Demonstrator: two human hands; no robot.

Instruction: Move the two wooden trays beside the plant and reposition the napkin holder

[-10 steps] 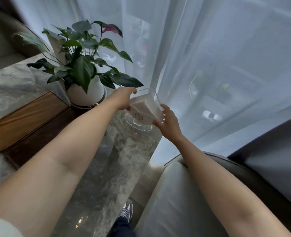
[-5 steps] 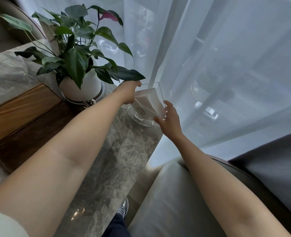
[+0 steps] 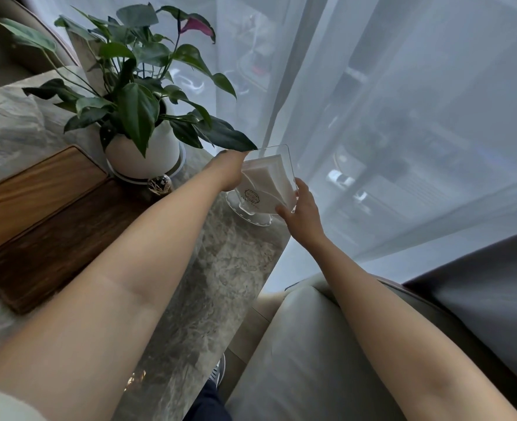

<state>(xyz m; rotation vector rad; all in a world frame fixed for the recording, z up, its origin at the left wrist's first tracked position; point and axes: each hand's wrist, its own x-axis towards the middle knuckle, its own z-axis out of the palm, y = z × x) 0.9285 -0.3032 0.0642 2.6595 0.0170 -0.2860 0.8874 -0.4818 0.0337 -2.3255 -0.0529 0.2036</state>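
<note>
A clear napkin holder [image 3: 266, 183] full of white napkins stands on its round base at the far corner of the marble table [image 3: 221, 268], right of the plant [image 3: 136, 95]. My left hand [image 3: 228, 170] grips its left side and my right hand [image 3: 301, 209] grips its lower right edge. A light wooden tray [image 3: 35, 192] and a dark wooden tray [image 3: 57, 238] lie side by side just left of the plant's white pot [image 3: 160, 150].
A small glass ball [image 3: 159, 184] sits at the pot's saucer. Sheer curtains [image 3: 372, 117] hang right behind the table's edge. A grey cushioned chair [image 3: 296, 360] stands below right, and my shoe shows on the floor beside the table.
Both hands have stayed on the napkin holder, which has shifted slightly. The camera view has moved a little, so the plant sits differently in frame.
</note>
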